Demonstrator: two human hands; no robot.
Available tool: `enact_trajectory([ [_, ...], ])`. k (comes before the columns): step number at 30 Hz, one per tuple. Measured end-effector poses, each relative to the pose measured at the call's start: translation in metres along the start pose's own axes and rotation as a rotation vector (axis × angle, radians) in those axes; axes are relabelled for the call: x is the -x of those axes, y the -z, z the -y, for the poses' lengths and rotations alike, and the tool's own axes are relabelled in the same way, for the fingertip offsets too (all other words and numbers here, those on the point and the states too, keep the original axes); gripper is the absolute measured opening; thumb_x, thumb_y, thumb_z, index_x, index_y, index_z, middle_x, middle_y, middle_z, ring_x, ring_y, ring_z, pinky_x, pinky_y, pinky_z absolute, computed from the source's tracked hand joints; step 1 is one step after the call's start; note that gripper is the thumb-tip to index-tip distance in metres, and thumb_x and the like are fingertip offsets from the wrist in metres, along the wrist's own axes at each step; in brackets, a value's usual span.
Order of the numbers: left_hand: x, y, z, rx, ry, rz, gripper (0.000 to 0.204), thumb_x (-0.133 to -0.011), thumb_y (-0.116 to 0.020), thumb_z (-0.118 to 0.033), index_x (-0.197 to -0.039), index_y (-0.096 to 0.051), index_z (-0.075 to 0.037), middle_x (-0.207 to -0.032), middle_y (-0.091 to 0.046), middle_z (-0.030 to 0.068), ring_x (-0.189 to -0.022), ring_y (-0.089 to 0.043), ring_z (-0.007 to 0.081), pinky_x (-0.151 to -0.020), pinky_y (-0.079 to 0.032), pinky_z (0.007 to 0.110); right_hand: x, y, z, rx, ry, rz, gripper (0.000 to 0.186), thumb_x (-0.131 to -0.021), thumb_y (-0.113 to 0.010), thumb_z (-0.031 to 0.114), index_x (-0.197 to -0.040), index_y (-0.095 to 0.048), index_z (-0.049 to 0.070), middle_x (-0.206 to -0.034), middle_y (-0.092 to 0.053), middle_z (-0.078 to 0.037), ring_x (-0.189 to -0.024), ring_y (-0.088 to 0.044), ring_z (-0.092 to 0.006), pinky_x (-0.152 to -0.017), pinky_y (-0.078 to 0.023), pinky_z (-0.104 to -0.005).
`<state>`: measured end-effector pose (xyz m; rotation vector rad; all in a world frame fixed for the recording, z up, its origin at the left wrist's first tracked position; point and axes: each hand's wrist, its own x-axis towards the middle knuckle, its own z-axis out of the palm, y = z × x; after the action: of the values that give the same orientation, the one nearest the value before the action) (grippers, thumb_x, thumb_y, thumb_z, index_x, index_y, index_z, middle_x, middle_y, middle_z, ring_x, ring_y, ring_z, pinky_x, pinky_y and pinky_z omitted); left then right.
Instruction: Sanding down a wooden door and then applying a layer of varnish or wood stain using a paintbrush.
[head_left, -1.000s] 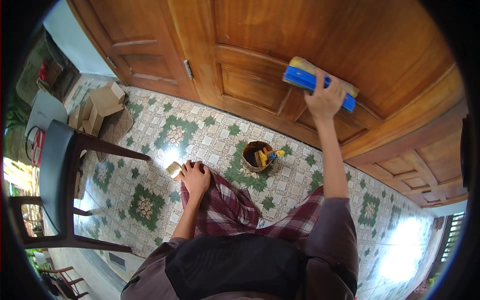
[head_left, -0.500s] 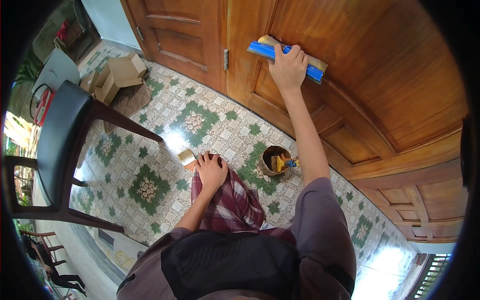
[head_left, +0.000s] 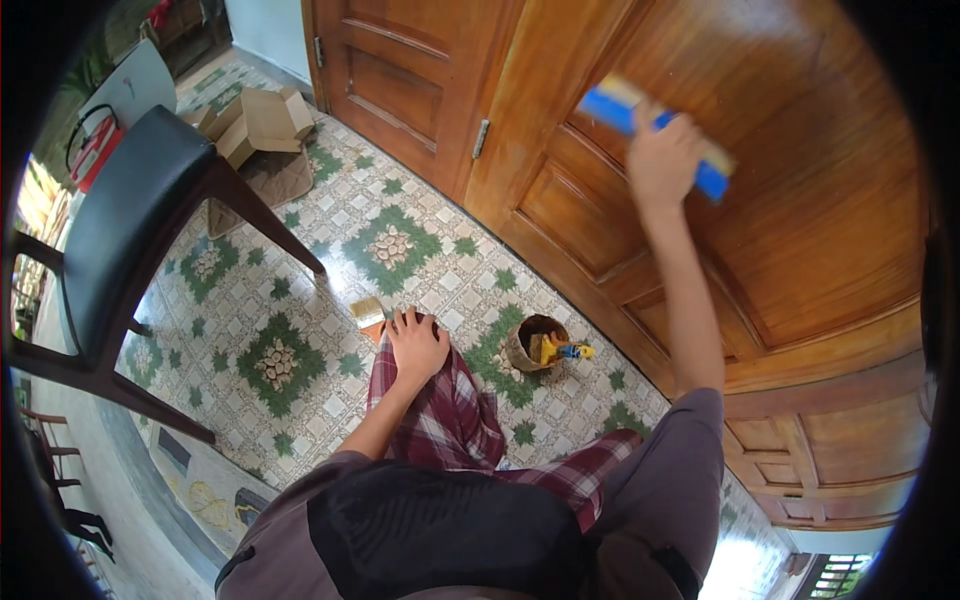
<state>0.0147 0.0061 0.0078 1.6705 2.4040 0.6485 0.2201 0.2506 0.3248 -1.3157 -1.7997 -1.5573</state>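
No words, numbers or signs readable. Pale panel (head_left: 146,76) at ten o'clock bears small dark mark, too small to make out. Blue tool (head_left: 614,108) between one and two o'clock blurred, any lettering illegible. Brush handle (head_left: 573,350) near four o'clock: too small to read.

A blurred, long blue tool (head_left: 608,108) with a yellowish strip slants across the door (head_left: 800,230) near half past one, ends toward ten and four. At nine, a paintbrush (head_left: 367,311) points pale bristles to eleven, its orange part partly hidden.
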Motion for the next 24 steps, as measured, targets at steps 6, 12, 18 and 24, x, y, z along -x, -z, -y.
enact_trajectory([
  [6, 0.004, 0.001, 0.001, 0.041, -0.022, -0.023, 0.035, -0.083, -0.053, -0.028, -0.104, -0.067, -0.004, -0.127, -0.051, 0.0229, -0.127, -0.037, 0.0432, -0.107, -0.024, 0.058, -0.040, 0.006, 0.030, -0.154, -0.229, 0.157, 0.045, -0.084, -0.065, 0.030, -0.126, -0.052, 0.021, -0.088, -0.050, -0.016, -0.067, -0.060, -0.0312, -0.057, -0.052, -0.0404],
  [12, 0.005, 0.006, 0.003, 0.122, 0.010, 0.005, 0.032, -0.081, -0.056, -0.028, -0.102, -0.069, -0.007, -0.126, -0.052, 0.0200, -0.126, -0.039, 0.0398, -0.107, -0.024, 0.054, 0.040, -0.020, 0.108, -0.406, -0.325, 0.278, 0.046, -0.085, -0.062, 0.030, -0.121, -0.047, 0.007, -0.087, -0.055, -0.018, -0.064, -0.064, -0.0359, -0.054, -0.055, -0.0429],
  [18, 0.005, 0.031, 0.048, 0.836, 0.093, -0.158, 0.026, -0.079, -0.061, -0.014, -0.103, -0.066, -0.006, -0.123, -0.054, 0.0214, -0.122, -0.045, 0.0369, -0.104, -0.031, 0.050, 0.016, -0.007, 0.099, -0.733, -0.428, 0.478, 0.043, -0.090, -0.055, 0.031, -0.114, -0.041, -0.002, -0.080, -0.063, -0.022, -0.063, -0.064, -0.0394, -0.056, -0.054, -0.0481],
  [24, 0.127, 0.004, 0.207, -0.071, 0.734, -0.431, 0.048, -0.085, -0.056, -0.011, -0.130, -0.047, 0.001, -0.141, -0.036, 0.0258, -0.129, -0.036, 0.0407, -0.104, -0.029, 0.048, -0.106, 0.032, 0.018, -0.755, -0.592, -0.221, 0.047, -0.092, -0.052, 0.038, -0.111, -0.042, -0.004, -0.070, -0.064, -0.021, -0.064, -0.063, -0.0422, -0.059, -0.051, -0.0506],
])
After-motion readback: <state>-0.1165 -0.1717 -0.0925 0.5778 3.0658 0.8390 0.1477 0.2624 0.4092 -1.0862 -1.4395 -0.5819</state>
